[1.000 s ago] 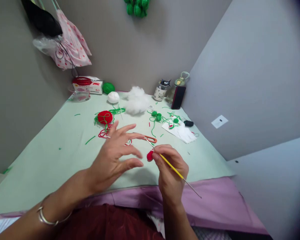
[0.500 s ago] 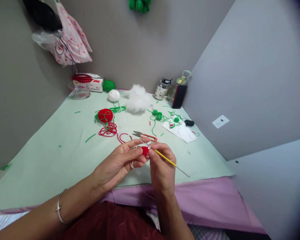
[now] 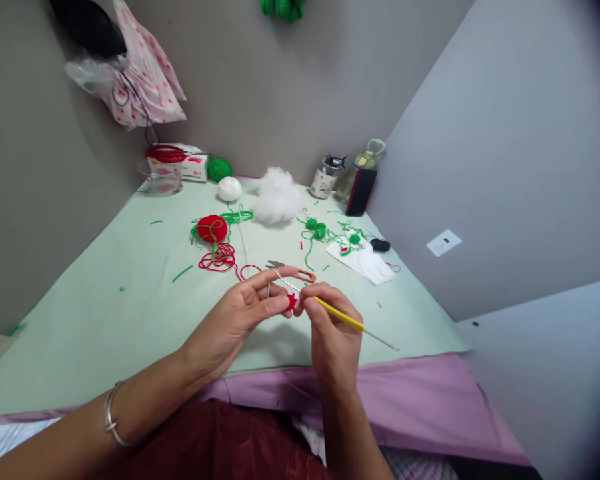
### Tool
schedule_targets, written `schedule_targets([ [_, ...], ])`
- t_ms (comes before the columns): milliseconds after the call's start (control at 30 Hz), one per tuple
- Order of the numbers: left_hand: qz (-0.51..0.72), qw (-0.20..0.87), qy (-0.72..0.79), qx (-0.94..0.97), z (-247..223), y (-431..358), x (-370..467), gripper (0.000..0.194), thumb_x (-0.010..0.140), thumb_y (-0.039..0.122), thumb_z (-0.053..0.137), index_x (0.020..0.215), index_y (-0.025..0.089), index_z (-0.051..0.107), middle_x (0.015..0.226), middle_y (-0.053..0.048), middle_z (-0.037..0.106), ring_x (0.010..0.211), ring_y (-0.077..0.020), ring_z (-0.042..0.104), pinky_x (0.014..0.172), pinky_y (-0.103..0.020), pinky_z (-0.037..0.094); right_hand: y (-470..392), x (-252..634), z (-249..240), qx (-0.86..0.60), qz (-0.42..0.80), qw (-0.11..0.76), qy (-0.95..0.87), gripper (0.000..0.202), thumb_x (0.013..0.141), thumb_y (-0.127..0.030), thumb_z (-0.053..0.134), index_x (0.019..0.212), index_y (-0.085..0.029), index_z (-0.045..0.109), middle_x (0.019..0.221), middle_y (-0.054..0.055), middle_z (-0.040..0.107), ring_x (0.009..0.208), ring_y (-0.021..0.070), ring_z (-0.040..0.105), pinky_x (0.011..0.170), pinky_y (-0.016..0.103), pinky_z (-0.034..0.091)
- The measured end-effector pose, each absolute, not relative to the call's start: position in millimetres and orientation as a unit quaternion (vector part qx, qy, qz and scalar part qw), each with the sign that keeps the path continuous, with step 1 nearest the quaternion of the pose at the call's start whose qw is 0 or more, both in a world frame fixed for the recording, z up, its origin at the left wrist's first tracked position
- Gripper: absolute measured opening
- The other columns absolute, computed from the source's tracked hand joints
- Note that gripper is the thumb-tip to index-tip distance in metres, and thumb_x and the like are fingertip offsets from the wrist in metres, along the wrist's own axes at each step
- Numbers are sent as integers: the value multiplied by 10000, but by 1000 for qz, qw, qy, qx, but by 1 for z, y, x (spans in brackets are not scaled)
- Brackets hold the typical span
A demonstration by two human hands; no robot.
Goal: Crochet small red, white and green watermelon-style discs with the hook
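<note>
My left hand [image 3: 253,303] pinches a small red and white crochet piece [image 3: 291,302] between thumb and fingers, its index finger stretched out with white yarn over it. A crochet hook [image 3: 340,313] with a yellow grip is held in my right hand [image 3: 333,327], its metal tip pointing left at the white edge of the piece. From the white yarn ball [image 3: 229,189] at the back, a strand runs down to my left hand. Just beyond my fingers lie thread snips [image 3: 300,272] with orange handles, partly hidden by the left index finger.
A red yarn ball [image 3: 212,229] with loose loops lies left of centre. Behind are white stuffing [image 3: 276,197], a green yarn ball [image 3: 220,169], a pen cup [image 3: 324,181] and a phone [image 3: 361,191]. Small green crochet balls [image 3: 316,228] and a white paper [image 3: 363,260] lie to the right.
My right hand and the hook have shifted slightly right. The crochet piece has turned, showing more white. The white strand from the ball is now stretched straighter.
</note>
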State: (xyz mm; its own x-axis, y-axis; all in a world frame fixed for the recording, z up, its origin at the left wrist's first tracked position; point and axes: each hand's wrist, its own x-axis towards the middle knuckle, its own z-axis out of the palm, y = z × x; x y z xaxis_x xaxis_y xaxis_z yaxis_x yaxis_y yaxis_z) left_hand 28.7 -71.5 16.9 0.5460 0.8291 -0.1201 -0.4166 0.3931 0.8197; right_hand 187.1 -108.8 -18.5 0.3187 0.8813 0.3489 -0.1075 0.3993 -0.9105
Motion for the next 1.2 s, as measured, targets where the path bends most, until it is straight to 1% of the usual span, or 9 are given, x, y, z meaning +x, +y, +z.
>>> schedule_targets([
  [133,394,772,295,403,16,-71,27,427,880,282,835,1300,305,762,879,18,678,911,-148,587,938,-282,419,-109,188,-14,-401,367,703,-459,31,867,-279,808,887,-259,795,768,-21,682,668,118,615,648,273,509],
  [267,392,763,307,411,16,-70,26,498,861,294,844,1346,291,733,870,12,673,850,-153,544,877,-291,404,-112,188,-9,-380,414,689,-458,82,894,-328,786,936,-258,797,780,-9,693,679,131,629,668,291,531],
  [433,381,777,284,412,14,-72,27,468,827,263,866,1284,285,768,908,0,694,877,-156,561,899,-290,421,-114,187,-11,-399,309,693,-514,122,975,-254,696,992,-294,810,911,10,732,862,151,661,782,302,545],
  [500,374,777,282,421,14,-72,27,442,838,256,856,1272,288,773,925,-1,699,916,-157,574,934,-286,419,-113,186,-13,-397,295,696,-521,149,990,-245,677,1022,-300,812,964,17,763,908,154,666,821,306,548],
  [600,367,774,283,430,15,-71,27,431,855,260,840,1279,294,768,964,-4,710,966,-160,587,930,-275,410,-112,185,-14,-381,343,705,-490,139,1002,-267,668,1035,-292,801,984,12,778,856,134,672,798,287,551],
  [733,376,767,293,430,16,-71,25,384,865,293,829,1248,291,788,902,9,677,891,-147,558,862,-272,400,-111,186,-10,-344,393,723,-453,149,1020,-309,643,971,-259,775,924,5,780,745,113,673,743,275,562],
  [833,383,759,297,435,17,-72,23,369,873,289,821,1241,300,794,871,22,638,872,-138,540,865,-270,395,-112,187,-8,-336,390,720,-465,180,1044,-311,600,964,-249,750,890,6,781,726,117,688,728,281,574],
  [1000,400,729,304,465,14,-72,22,341,900,321,805,1241,319,794,866,22,618,870,-137,532,839,-266,397,-119,188,-6,-390,281,693,-537,174,1054,-224,559,1027,-243,730,954,17,780,814,138,726,766,302,597],
  [1200,431,665,322,518,11,-73,23,355,881,317,840,1231,362,795,879,34,646,909,-137,582,924,-267,420,-125,186,-7,-401,90,638,-651,280,1020,-77,523,1165,-243,695,1013,40,776,946,179,731,830,356,621],
])
